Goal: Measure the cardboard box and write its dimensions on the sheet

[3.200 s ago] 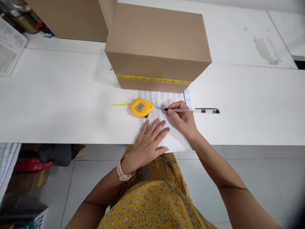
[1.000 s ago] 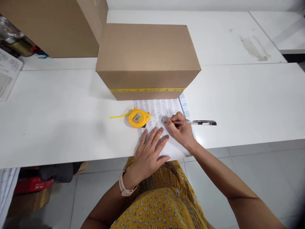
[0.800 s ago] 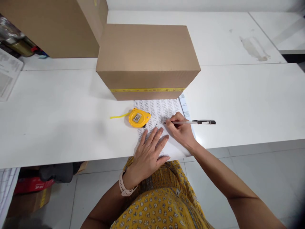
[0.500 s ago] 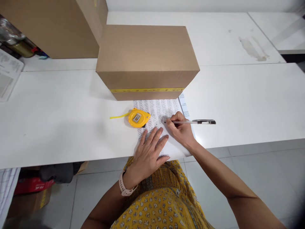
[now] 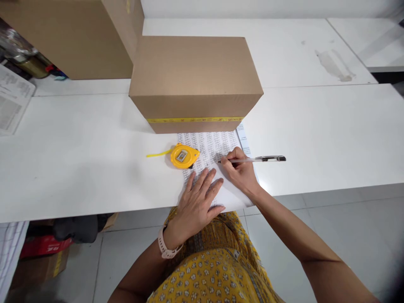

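My right hand (image 5: 241, 170) is closed around a clear-barrelled pen (image 5: 265, 159) with a dark end, its tip down at the written sheet of paper (image 5: 229, 190). Columns of handwriting cover the upper part of that sheet, and its far edge is hidden by a cardboard box. Flat on the sheet's lower left lies my left hand (image 5: 200, 198), fingers spread, holding nothing. Just beyond its fingertips a yellow tape measure (image 5: 185, 156) rests partly on the paper, a short length of yellow blade sticking out to the left.
The closed cardboard box (image 5: 195, 67) with yellow tape stands right behind the paper. A larger carton (image 5: 94, 42) is at the back left, near a printed white packet (image 5: 12, 101). The white table's (image 5: 78, 168) front edge runs close to my body.
The view has shifted very slightly. My hands, the pen and the tape measure stay in practically the same places.
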`<state>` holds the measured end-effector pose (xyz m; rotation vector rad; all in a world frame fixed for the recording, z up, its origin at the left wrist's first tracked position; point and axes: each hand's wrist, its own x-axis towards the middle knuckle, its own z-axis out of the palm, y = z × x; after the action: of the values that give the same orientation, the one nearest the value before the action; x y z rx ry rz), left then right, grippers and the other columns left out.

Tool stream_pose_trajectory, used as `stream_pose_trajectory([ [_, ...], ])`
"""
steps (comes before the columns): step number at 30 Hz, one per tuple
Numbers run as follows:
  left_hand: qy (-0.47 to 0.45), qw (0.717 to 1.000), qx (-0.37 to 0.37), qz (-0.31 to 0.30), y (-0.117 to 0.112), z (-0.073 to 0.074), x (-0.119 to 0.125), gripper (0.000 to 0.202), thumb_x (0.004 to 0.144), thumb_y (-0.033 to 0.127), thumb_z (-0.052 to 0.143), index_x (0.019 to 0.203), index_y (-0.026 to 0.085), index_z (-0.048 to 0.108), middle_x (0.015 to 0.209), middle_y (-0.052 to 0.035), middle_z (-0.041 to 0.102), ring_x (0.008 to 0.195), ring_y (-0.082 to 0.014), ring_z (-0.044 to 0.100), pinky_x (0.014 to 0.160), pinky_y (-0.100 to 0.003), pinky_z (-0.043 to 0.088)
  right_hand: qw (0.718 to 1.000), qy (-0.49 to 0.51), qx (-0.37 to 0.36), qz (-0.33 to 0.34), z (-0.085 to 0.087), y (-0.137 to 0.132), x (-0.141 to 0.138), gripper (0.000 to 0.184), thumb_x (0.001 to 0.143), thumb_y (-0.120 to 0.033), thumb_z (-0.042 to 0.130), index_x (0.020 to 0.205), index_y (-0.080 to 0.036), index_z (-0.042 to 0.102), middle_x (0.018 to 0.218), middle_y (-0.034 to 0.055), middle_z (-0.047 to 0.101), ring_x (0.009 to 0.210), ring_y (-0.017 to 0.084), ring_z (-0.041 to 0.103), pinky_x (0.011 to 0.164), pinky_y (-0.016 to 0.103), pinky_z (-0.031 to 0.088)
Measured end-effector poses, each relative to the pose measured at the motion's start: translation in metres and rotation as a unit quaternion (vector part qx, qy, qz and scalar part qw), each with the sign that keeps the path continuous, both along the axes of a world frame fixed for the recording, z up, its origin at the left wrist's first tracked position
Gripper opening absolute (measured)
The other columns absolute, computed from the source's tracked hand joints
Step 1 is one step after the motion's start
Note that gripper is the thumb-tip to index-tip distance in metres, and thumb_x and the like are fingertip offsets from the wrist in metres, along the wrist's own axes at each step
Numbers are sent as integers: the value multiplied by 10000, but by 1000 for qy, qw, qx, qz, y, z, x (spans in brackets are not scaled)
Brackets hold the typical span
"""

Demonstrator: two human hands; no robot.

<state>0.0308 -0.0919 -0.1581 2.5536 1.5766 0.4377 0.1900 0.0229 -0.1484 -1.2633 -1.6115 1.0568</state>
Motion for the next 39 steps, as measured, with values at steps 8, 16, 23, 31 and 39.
stream_pose_trajectory([
  [8, -1, 1000, 1, 0, 0, 0, 0, 644, 1017, 570, 457, 1526, 176, 426, 1663, -133, 327, 1566, -302, 224, 1268, -555, 191, 1000, -2, 3, 2, 0, 0, 0, 298, 843, -275, 645, 676, -249, 400, 561, -68, 369, 542, 112, 356, 505, 266, 304],
  [16, -2, 1000, 1, 1, 0, 1, 0, 635, 1018, 560, 466, 1522, 176, 432, 1660, -132, 334, 1566, -300, 227, 1269, -554, 195, 1000, -3, -2, 4, -2, 1, 1, 287, 845, -274, 641, 673, -243, 413, 573, -67, 385, 538, 105, 359, 511, 266, 305],
  [23, -2, 1000, -3, 1, 0, 1, 0, 630, 1020, 559, 460, 1521, 179, 439, 1663, -133, 329, 1564, -304, 232, 1267, -555, 198, 1000, 13, -12, 8, -1, 0, 1, 267, 827, -264, 636, 674, -244, 418, 564, -70, 384, 530, 104, 353, 501, 261, 297],
  [31, -1, 1000, -2, 1, 0, 1, 0, 633, 1022, 561, 455, 1525, 177, 430, 1661, -130, 333, 1564, -299, 232, 1265, -548, 200, 1000, 6, 5, -7, 1, 1, 0, 283, 828, -254, 635, 666, -246, 403, 574, -63, 378, 547, 113, 358, 516, 269, 305],
  [39, 1, 1000, -3, 0, 0, 1, 0, 635, 1022, 567, 451, 1523, 178, 435, 1665, -129, 325, 1566, -300, 227, 1265, -551, 194, 1000, 8, -5, -1, -1, 1, 0, 265, 823, -247, 635, 669, -244, 420, 562, -67, 384, 532, 108, 355, 507, 264, 297],
])
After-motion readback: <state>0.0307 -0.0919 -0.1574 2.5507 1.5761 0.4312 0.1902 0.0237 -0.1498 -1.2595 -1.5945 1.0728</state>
